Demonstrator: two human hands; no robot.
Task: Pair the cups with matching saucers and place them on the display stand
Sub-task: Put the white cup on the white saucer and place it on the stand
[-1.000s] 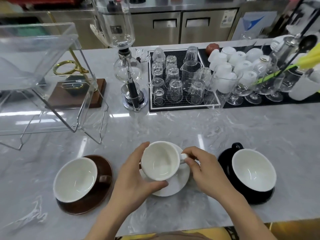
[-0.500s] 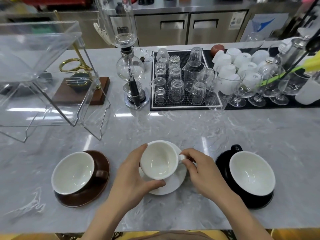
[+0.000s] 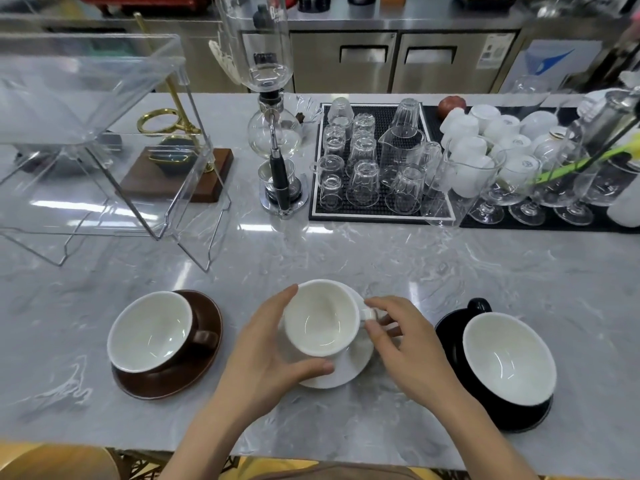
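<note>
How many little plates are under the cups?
3: a brown saucer on the left, a white saucer in the middle between the hands, a black saucer on the right.

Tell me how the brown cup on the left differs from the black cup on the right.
The brown cup is brown outside and sits on a brown saucer; the black cup is black outside on a black saucer. The brown cup's handle points right, toward the hands; the black cup's handle points away, toward the glassware. Both are empty, white inside, upright and untouched.
</note>
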